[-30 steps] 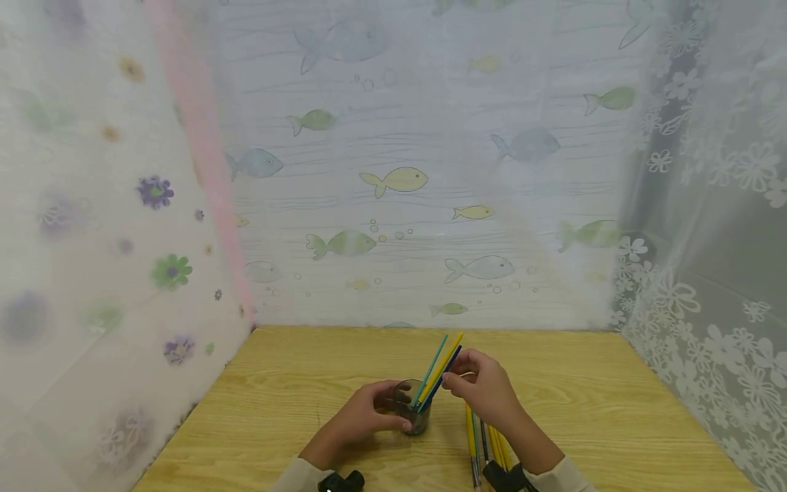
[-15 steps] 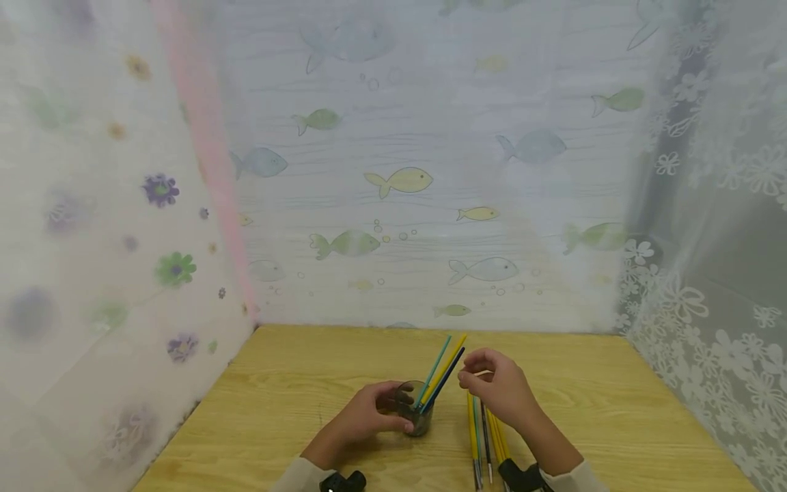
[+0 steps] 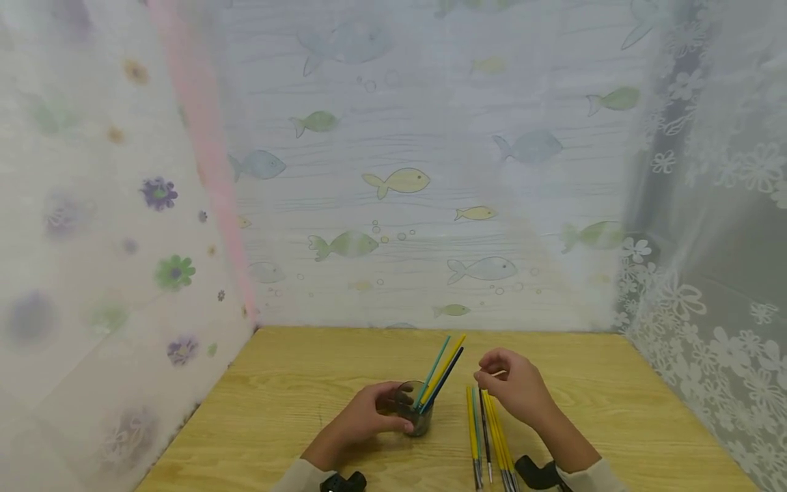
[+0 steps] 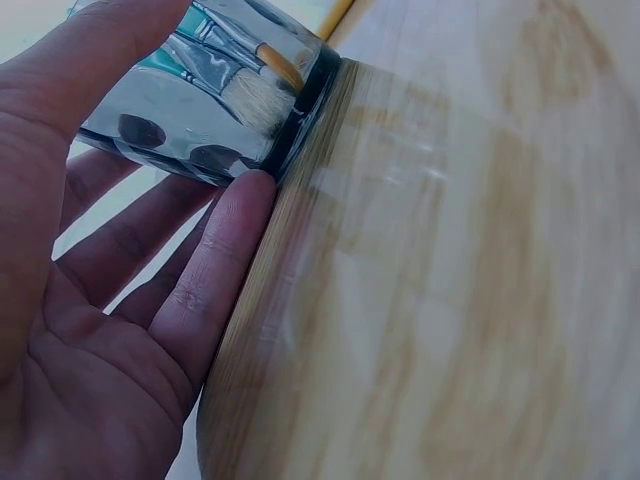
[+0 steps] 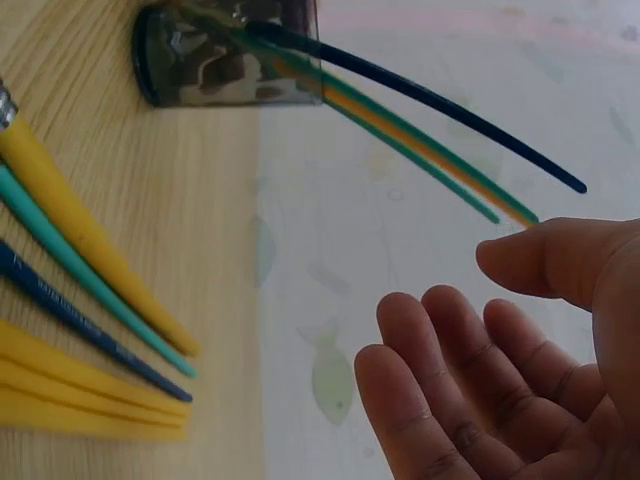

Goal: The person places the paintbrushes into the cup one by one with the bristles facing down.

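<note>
Head view shows a wooden table [image 3: 615, 410] low in the frame, with see-through curtains printed with fish [image 3: 396, 180] and flowers all around it. Near the bottom middle of the frame stands a small clear cup [image 3: 416, 415]. The left hand [image 3: 363, 420] wraps around the cup, with its fingers and thumb curled on the sides, and the cup sits upright on the table. Three thin paint brushes [image 3: 441, 372] lean out of the cup toward the upper right: one teal, one yellow and one dark blue. Just to the right of the cup, the right hand [image 3: 516, 389] is above the table with its fingers loosely bent, and it holds nothing. It is near the tips of the leaning brushes but does not touch them. Under that hand and toward the bottom edge, a bunch of loose brushes [image 3: 487, 437] lies flat on the table, mostly yellow with a teal one and a dark one among them. Left wrist view shows the cup [image 4: 215, 95] in the upper left, pressed by the fingers [image 4: 215, 270], with brush hairs inside the glass. Right wrist view shows the open palm and fingers [image 5: 470, 390] at the lower right, the loose brushes [image 5: 90, 300] at the left, and the cup [image 5: 230, 55] at the top.
</note>
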Motion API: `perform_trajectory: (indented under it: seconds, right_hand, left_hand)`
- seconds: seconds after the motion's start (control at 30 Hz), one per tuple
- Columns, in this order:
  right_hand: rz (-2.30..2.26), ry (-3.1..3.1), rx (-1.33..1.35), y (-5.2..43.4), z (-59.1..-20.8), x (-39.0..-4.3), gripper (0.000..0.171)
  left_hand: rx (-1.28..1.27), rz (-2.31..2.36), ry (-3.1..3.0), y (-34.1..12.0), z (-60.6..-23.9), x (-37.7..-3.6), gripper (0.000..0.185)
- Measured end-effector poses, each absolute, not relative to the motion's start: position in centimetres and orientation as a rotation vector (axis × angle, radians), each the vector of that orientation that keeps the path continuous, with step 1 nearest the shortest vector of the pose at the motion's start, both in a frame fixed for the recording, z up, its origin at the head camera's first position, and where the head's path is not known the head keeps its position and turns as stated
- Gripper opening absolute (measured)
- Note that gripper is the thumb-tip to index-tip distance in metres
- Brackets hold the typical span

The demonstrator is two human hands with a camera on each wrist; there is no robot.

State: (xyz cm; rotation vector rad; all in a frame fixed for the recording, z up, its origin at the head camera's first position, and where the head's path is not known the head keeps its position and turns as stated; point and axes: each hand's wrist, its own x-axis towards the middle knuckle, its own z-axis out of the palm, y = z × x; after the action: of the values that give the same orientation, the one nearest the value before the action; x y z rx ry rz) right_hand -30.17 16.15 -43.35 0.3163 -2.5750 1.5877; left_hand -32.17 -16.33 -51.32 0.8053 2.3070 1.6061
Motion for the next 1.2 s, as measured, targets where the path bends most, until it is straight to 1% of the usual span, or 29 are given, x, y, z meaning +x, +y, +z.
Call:
perform_trajectory:
  seconds: [0.23,0.63,0.9,1.2]
  right_hand:
    - [1.591,-2.601,0.259,17.5,-43.7,-30.1,0.021]
    - [1.624,-2.639,0.189,19.3,-44.2,-30.6,0.031]
    - [1.626,-2.672,0.152,19.9,-44.9,-30.9,0.027]
    - [1.655,-2.782,0.095,20.0,-46.2,-31.4,0.029]
  left_hand:
    - [0.796,1.616,2.299,-16.4,-51.4,-32.2,0.062]
    - [0.780,1.610,2.299,-16.3,-51.4,-32.1,0.063]
    - [0.779,1.600,2.318,-16.3,-51.3,-32.1,0.063]
    - [0.782,1.600,2.314,-16.2,-51.1,-31.8,0.062]
